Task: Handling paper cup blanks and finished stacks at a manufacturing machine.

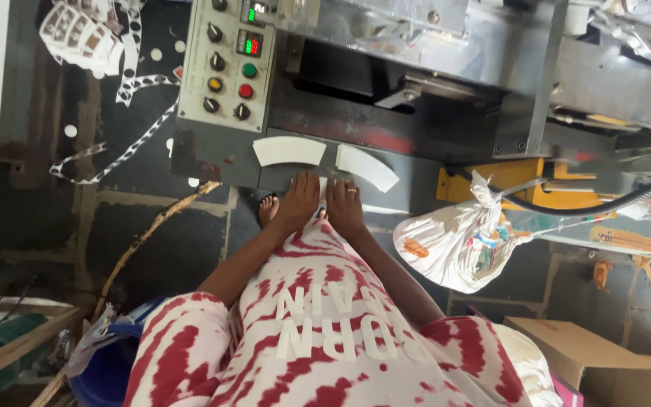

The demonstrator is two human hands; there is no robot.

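White curved paper blanks [289,150], fan-shaped, lie at frame centre on the grey machine ledge [190,154]. Left hand [299,197] and right hand [345,203] rest flat, fingers together, holding nothing, just below them. Step judged: feeding blanks; next calls for gripping one.

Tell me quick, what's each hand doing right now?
Left hand: open, flat, fingers at the machine ledge, holding nothing.
Right hand: open, flat beside it, holding nothing.

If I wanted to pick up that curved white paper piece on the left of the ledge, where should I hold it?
Probably by its short left end, coming from the left. The left curved paper blank lies flat on the machine ledge; that end is free, while the other blank and both hands, left hand and right hand, crowd the other sides.
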